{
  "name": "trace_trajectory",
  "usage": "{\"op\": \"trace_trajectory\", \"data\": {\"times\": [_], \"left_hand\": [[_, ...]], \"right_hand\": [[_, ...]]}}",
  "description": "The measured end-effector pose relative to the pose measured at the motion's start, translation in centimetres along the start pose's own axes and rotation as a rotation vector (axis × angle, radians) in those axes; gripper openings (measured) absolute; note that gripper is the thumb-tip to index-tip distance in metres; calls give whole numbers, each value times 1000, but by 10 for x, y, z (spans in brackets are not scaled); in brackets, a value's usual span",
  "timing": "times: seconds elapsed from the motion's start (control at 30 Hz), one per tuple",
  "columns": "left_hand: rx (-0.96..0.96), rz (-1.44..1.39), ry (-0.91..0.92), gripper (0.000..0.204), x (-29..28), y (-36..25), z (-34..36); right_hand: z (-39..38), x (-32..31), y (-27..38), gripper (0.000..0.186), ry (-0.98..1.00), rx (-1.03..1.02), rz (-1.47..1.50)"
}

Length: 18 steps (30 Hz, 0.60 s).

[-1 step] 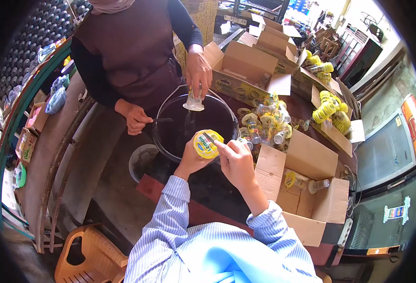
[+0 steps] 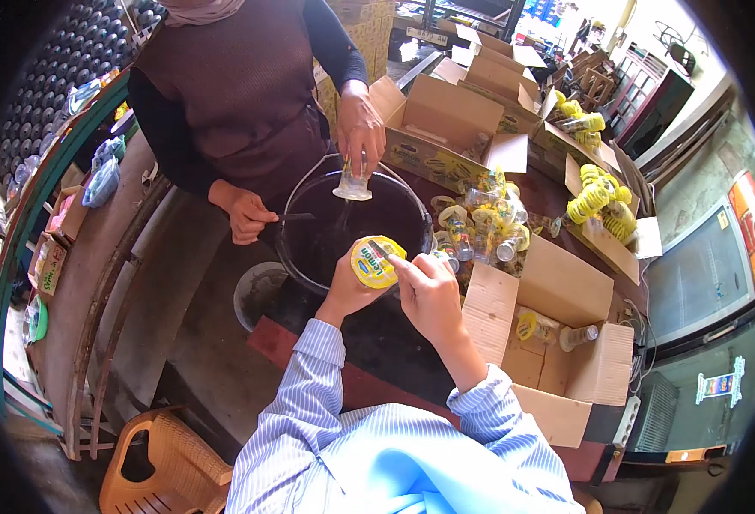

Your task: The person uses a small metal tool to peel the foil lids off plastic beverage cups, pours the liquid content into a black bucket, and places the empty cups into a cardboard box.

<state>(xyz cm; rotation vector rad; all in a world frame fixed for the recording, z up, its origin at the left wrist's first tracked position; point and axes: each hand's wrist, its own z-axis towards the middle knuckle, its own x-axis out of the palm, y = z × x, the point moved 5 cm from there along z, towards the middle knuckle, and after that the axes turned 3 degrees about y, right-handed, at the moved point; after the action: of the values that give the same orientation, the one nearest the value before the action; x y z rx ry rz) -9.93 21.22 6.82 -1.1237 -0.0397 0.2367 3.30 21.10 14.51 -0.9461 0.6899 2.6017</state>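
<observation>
My left hand [image 2: 351, 288] is wrapped round a plastic drink cup with a printed yellow lid [image 2: 376, 267], its lid facing up, at the near rim of a black bucket [image 2: 289, 248]. My right hand [image 2: 429, 291] is closed, with its index finger reaching over the lid. At that fingertip a small dark blade-like strip [image 2: 380, 249] lies against the lid; its grip is hidden by the fingers. Across the bucket, a co-worker's hand [image 2: 360, 128] tips a clear plastic cup [image 2: 352, 184] mouth down over the bucket. The co-worker's other hand [image 2: 242, 214] holds a thin dark blade [image 2: 297, 218].
An open cardboard box [image 2: 566, 278] with a few cups stands to my right. Behind it lies a heap of clear cups [image 2: 484, 223]. More open boxes [image 2: 446, 116] and stacked yellow-rimmed cups [image 2: 600, 201] are farther back. An orange plastic chair [image 2: 167, 458] stands at lower left.
The co-worker's cup has tilted slightly over the bucket, and the stream below it looks thinner. My hands and the yellow-lidded cup have hardly moved.
</observation>
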Motion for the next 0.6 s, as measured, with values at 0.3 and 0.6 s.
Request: {"op": "trace_trajectory", "data": {"times": [0.3, 0.6], "left_hand": [[11, 13, 11, 50, 0, 1, 1], [21, 12, 12, 50, 0, -1, 1]], "right_hand": [[-2, 4, 0, 21, 14, 8, 12], [-11, 11, -5, 29, 154, 51, -20]]}}
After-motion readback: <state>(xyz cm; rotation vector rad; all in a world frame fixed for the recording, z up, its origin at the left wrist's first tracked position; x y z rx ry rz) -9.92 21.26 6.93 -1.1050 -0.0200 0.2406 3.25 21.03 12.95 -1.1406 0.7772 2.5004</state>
